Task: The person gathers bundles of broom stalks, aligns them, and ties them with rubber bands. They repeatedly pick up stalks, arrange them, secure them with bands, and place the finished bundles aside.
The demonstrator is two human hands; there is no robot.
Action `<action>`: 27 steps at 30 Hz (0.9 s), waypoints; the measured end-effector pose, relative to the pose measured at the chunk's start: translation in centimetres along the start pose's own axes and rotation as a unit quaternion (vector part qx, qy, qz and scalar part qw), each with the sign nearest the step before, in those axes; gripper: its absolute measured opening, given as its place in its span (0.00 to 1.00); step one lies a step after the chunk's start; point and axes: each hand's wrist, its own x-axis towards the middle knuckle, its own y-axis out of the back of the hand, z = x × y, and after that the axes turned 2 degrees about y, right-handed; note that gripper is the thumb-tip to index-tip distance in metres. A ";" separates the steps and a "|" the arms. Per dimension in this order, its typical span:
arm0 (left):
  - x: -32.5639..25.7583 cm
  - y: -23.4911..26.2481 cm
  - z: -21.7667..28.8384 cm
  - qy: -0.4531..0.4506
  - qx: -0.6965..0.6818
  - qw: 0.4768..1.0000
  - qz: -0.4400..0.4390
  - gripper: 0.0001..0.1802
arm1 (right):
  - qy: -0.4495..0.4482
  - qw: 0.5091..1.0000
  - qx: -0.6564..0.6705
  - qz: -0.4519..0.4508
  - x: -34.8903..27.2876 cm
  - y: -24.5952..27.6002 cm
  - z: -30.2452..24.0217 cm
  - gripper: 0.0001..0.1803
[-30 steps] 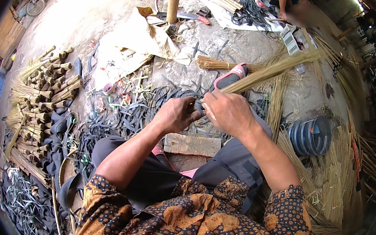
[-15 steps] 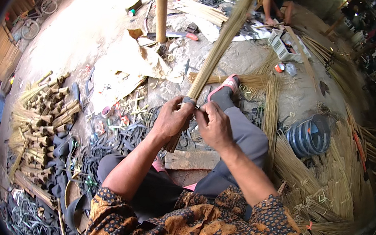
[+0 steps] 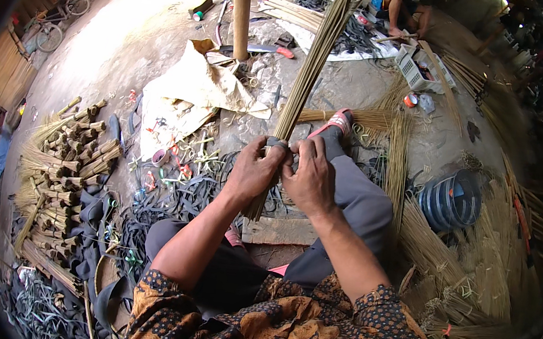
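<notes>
Left hand [image 3: 254, 173] clasps the stick bundle [image 3: 311, 73]; right hand [image 3: 311, 180] curled, contents indeterminable. Slack tension could let the dark band [image 3: 277, 142] slip.

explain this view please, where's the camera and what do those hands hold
No machine: this is a person working bare-handed, seen by a fisheye camera worn on the head and looking down, so straight edges bend. The left hand grips a long bundle of thin stalks near its lower end, where a dark band wraps it. The right hand is close beside; whether it pinches the band is unclear. On the floor lie short stalk bundles, dark strips, a pale sheet, loose stalks and a blue ribbed container.
</notes>
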 end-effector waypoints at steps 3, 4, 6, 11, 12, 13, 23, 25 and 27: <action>-0.6 0.2 0.4 0.022 -0.026 0.998 -0.054 0.17 | 0.026 0.999 -0.031 -0.020 1.2 1.0 0.9 0.17; -0.8 0.2 0.5 0.033 -0.050 0.995 -0.084 0.16 | 0.027 0.999 -0.039 -0.023 1.7 1.4 1.3 0.16; -0.8 0.2 0.7 0.030 -0.087 0.992 -0.092 0.16 | 0.122 0.990 -0.063 -0.007 2.2 2.1 2.0 0.12; -0.8 -0.4 1.0 -0.078 -0.149 0.985 -0.044 0.19 | 0.027 0.985 0.162 -0.059 0.1 2.7 2.8 0.24; -0.8 -0.6 1.3 -0.105 -0.141 0.984 -0.027 0.20 | -0.052 0.961 0.264 -0.062 -1.0 2.4 2.5 0.27; -0.7 -0.6 1.7 -0.094 -0.116 0.988 -0.030 0.23 | -0.149 0.924 0.330 -0.119 -2.0 2.1 2.1 0.36; 0.7 -1.3 5.6 0.021 -0.340 0.935 -0.102 0.22 | -0.239 0.808 0.434 -0.318 -6.1 2.4 0.0 0.17; 0.2 -1.2 5.2 0.006 -0.437 0.863 -0.255 0.23 | -0.256 0.634 0.626 -0.376 -6.5 3.6 0.3 0.12; -0.3 -1.8 4.9 0.008 -0.417 0.874 -0.249 0.22 | -0.269 0.627 0.631 -0.370 -6.6 4.4 0.8 0.13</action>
